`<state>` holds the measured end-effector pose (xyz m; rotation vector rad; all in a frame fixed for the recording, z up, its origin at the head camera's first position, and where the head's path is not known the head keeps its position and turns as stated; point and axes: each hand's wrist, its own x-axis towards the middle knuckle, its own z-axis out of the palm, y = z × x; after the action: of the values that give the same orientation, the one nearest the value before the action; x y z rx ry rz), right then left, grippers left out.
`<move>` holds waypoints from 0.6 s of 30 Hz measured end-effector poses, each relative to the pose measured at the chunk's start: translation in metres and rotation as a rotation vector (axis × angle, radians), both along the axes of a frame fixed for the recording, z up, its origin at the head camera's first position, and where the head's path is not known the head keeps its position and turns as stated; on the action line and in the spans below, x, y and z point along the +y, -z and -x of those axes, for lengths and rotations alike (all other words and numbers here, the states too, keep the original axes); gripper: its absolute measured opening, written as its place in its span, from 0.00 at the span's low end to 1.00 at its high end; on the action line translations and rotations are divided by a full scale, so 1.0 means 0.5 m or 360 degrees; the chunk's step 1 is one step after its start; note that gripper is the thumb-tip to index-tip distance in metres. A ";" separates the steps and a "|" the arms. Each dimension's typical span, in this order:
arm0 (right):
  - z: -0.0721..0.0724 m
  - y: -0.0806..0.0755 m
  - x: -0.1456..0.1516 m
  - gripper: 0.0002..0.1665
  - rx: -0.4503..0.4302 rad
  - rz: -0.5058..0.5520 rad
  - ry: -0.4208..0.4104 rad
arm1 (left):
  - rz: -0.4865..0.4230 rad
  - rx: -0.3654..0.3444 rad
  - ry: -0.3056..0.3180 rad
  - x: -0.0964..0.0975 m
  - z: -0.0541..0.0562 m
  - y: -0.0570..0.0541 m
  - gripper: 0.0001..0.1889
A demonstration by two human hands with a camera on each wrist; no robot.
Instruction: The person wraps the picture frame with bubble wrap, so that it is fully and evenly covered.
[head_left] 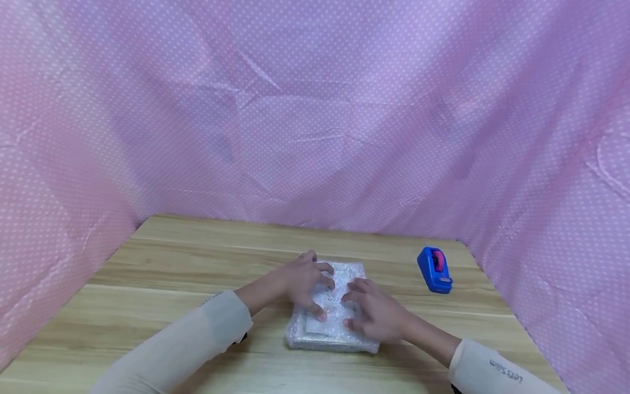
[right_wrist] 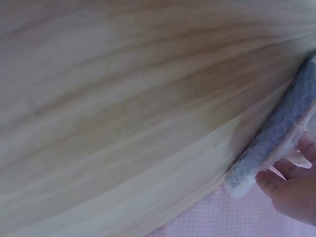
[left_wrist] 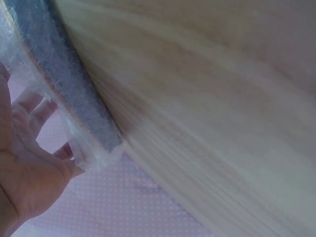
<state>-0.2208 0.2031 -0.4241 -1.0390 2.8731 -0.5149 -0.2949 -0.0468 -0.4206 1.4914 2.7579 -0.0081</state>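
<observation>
A flat rectangular package (head_left: 332,323) in clear bubble wrap lies on the wooden table in front of me. My left hand (head_left: 306,282) rests on its left part, fingers spread and lightly bent, thumb toward the near side. On the right part, the fingertips of my right hand (head_left: 378,313) touch the wrap. In the left wrist view the wrapped edge of the package (left_wrist: 74,84) looks thick and grey, with the left hand (left_wrist: 32,170) along its top. The right wrist view has the right hand (right_wrist: 296,192) touching the wrap's upper edge. What the wrap holds is unclear.
A blue tape dispenser (head_left: 434,276) with a pink roll stands to the right, near the table's right edge. Pink dotted cloth (head_left: 315,137) hangs behind and on both sides of the wooden table (head_left: 197,246).
</observation>
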 end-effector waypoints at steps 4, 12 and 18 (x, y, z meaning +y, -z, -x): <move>0.003 -0.005 0.001 0.28 -0.0035 -0.0024 -0.0005 | 0.0026 0.0028 -0.0013 0.002 -0.002 -0.003 0.42; 0.018 -0.030 0.018 0.34 -0.0092 -0.0007 -0.0108 | 0.0025 0.0016 -0.0014 0.002 -0.002 -0.002 0.42; 0.034 -0.054 0.052 0.26 0.0123 0.0208 -0.0065 | 0.0035 0.0035 -0.0013 0.002 -0.002 -0.001 0.40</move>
<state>-0.2379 0.2293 -0.3973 -1.1589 2.9115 -0.6825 -0.2938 -0.0460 -0.4203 1.4837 2.7720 -0.0548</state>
